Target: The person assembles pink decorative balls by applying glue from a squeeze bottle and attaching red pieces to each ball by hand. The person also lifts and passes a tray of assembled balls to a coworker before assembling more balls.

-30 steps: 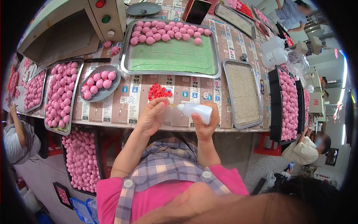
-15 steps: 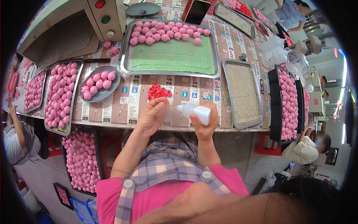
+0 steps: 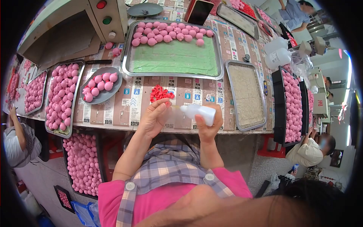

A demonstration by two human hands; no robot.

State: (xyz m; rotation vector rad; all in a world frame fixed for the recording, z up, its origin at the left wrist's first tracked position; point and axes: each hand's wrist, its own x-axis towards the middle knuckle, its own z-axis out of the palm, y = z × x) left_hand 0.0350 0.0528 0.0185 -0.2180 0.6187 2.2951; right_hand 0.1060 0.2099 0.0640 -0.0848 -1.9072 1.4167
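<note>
My right hand is wrapped around a white squeeze bottle, held tilted almost on its side with its thin nozzle pointing left. Close to the nozzle tip, my left hand pinches a small red piece between thumb and fingers; its exact shape is too small to tell. Just beyond these fingertips lies a pile of small red pieces on the printed table covering. Farther back is a metal tray with a green cloth and rows of pink balls.
A grey plate of pink balls and a full tray stand left. To the right are a beige-lined tray and a black crate of balls. A machine occupies the back left. Other people sit at both sides.
The squeeze bottle and my right hand have shifted slightly to the right, drawing the nozzle away from my left fingertips. My left hand stays nearly in place.
</note>
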